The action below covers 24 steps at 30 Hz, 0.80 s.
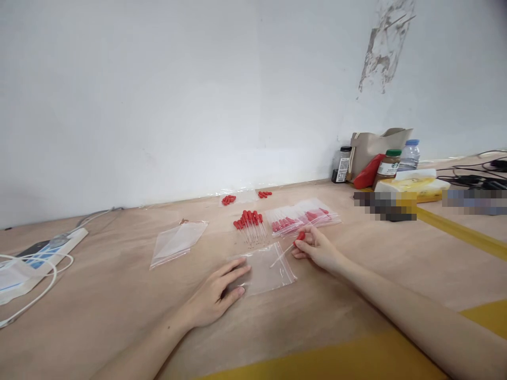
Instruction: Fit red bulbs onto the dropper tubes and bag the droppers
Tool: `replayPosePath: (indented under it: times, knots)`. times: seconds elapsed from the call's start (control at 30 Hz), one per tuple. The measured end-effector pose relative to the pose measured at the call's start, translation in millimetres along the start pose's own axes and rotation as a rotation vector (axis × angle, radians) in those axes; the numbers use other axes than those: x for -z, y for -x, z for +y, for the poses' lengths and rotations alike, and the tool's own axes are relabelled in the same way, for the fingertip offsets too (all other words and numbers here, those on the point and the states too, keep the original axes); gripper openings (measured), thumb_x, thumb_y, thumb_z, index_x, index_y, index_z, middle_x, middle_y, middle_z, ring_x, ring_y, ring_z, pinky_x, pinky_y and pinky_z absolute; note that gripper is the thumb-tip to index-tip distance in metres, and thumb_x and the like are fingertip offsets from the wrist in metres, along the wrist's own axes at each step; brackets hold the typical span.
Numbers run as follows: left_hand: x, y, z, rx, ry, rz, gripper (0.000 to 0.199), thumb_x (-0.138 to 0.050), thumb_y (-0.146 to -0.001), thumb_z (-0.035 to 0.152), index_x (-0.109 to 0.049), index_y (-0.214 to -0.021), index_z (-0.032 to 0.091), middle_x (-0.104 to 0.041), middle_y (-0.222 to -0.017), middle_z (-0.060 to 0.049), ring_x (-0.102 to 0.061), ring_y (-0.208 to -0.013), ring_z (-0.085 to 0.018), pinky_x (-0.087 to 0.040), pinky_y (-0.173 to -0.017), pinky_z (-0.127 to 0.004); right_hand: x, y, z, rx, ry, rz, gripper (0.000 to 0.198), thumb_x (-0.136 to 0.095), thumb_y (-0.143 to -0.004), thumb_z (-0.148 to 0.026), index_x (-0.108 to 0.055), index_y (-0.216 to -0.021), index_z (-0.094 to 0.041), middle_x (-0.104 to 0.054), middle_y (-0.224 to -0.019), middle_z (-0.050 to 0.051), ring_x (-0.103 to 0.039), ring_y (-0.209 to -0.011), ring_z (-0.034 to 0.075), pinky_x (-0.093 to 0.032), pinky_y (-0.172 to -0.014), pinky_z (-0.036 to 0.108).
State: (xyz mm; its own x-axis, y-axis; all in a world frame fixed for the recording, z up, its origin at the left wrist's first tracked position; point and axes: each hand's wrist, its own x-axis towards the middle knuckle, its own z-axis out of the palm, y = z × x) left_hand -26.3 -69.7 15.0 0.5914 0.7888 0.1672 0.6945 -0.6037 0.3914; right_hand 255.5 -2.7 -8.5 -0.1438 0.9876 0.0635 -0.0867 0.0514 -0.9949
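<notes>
My right hand (319, 250) pinches the red rubber bulb of a glass dropper (300, 238). The dropper's thin tube slants down to the left, into or over the zip end of a clear zip bag (261, 275); which of the two I cannot tell. With fingers stretched out, my left hand (214, 296) lies on the left edge of that bag. Just beyond the bag, several red-bulbed droppers (250, 220) lie side by side. To their right, overlapping zip bags with red-bulbed pieces inside (285, 224) are spread out.
Flat zip bags (176, 244) lie on the left. Small red bulbs (228, 200) rest on clear plastic by the wall. A power strip (51, 258) with white cables is at far left. Bottles, a jar (387, 166), a bag (366, 150) and a tissue pack (414, 186) stand back right.
</notes>
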Motion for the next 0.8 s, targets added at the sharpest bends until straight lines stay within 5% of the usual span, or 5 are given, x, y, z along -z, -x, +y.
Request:
replayPosePath:
  times: [0.2,0.4,0.67,0.8]
  knots:
    - [0.6,0.6,0.8,0.026,-0.007,0.001,0.047,-0.042,-0.087,0.035,-0.032,-0.132,0.028,-0.038,-0.135,-0.003,-0.035,-0.122,-0.021,-0.031,-0.101,-0.039,26.4,3.1,-19.1,-0.001,0.322,-0.438,0.03,-0.066,-0.063,-0.034,-0.045,-0.075,-0.016,-0.052,-0.054,-0.007,-0.047,-0.045,0.005,-0.037,-0.044,0.017]
    - [0.3,-1.2,1.5,0.023,-0.013,0.007,0.046,-0.043,-0.087,0.036,-0.033,-0.131,0.028,-0.041,-0.133,-0.003,-0.038,-0.12,-0.021,-0.033,-0.099,-0.038,11.6,6.9,-18.0,0.166,0.435,-0.407,0.021,-0.066,-0.063,-0.03,-0.054,-0.069,-0.014,-0.049,-0.056,-0.006,-0.042,-0.05,0.005,-0.033,-0.047,0.018]
    - [-0.5,-5.4,4.3,-0.002,-0.025,0.005,0.045,-0.043,-0.087,0.036,-0.036,-0.13,0.027,-0.041,-0.133,-0.003,-0.037,-0.121,-0.021,-0.031,-0.1,-0.041,-0.4,2.1,-2.6,0.037,0.292,-0.324,0.033,-0.075,-0.05,-0.029,-0.057,-0.072,-0.014,-0.059,-0.066,-0.001,-0.052,-0.057,0.009,-0.041,-0.054,0.023]
    - [-0.5,-6.6,4.6,-0.018,-0.024,0.001,0.043,-0.043,-0.087,0.036,-0.037,-0.129,0.027,-0.043,-0.132,-0.002,-0.037,-0.121,-0.02,-0.031,-0.1,-0.039,4.6,3.3,-11.4,0.112,0.27,-0.401,0.028,-0.073,-0.056,-0.029,-0.058,-0.074,-0.014,-0.059,-0.067,0.0,-0.053,-0.06,0.01,-0.042,-0.056,0.023]
